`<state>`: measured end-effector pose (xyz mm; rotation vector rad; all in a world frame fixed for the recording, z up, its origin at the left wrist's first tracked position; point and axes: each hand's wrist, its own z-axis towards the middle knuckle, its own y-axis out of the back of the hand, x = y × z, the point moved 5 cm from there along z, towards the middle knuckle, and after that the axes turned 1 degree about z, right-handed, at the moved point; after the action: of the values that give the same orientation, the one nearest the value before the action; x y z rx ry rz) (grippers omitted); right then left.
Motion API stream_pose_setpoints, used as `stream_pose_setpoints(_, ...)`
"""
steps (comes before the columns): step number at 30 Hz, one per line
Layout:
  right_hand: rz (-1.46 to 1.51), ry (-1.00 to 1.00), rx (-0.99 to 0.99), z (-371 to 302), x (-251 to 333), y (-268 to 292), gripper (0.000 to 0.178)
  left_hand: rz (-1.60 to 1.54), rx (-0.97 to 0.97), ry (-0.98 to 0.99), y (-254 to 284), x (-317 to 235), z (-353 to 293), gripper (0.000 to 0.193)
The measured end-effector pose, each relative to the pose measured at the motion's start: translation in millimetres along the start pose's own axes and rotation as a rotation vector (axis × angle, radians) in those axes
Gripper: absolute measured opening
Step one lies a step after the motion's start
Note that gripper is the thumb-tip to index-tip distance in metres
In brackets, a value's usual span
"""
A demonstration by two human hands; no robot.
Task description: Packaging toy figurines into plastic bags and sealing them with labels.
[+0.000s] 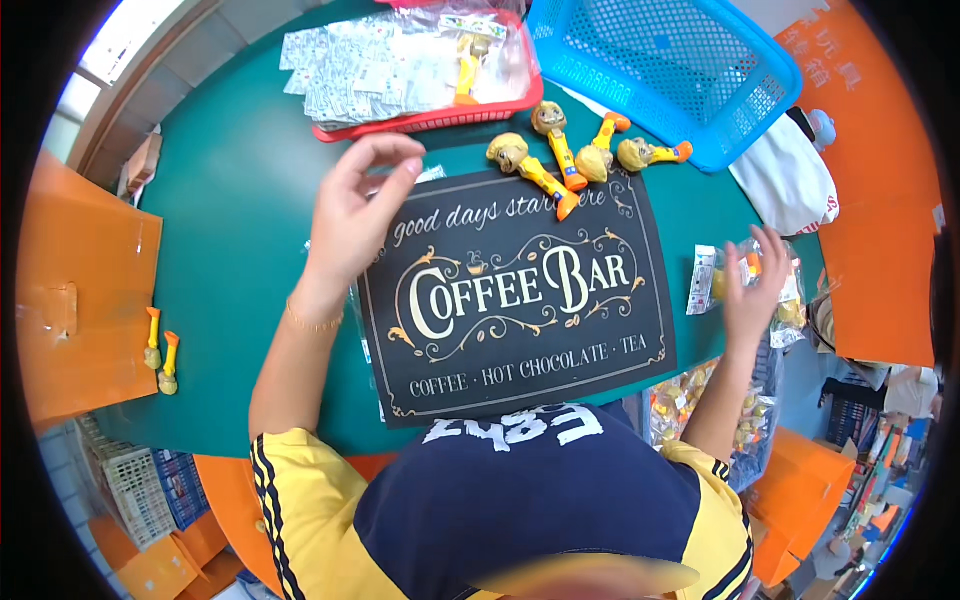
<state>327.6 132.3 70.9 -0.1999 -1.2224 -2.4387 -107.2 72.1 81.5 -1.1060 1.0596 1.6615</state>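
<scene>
My left hand (pixel 365 195) hovers over the far left corner of a black printed mat (pixel 515 355), fingers curved, thumb and forefinger slightly apart. Nothing shows between them. On the right, my right hand (pixel 757 290) has its fingers spread over clear-bagged figures (pixel 790 305), with a bag (pixel 703 280) beside it. Whether the fingers touch the bags is hard to tell. Several loose figures with large yellow-haired heads and slim yellow-and-orange bodies lie at the mat's far edge, one of them a tilted figure (pixel 535 178) on the mat.
A red basket (pixel 430 122) full of small clear packets stands at the far side. Beside it is a blue basket (pixel 690 140). Two more figures (pixel 160 350) lie at the left table edge near an orange box (pixel 95 290). Below right, a bin (pixel 765 430) holds many bagged figures.
</scene>
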Motion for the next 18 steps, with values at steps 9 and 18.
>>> stream_pose_setpoints(9, 0.061, 0.299, 0.307, 36.0, 76.8, -103.9, 0.056, 1.051, 0.171, -0.285, 19.4, 45.5, 138.2, 0.040)
stream_pose_setpoints(18, 0.163, 0.188, 0.216, 34.9, 66.5, -118.6, 0.054, 1.308, 0.315, -0.059, 1.3, 72.5, 153.8, 0.033)
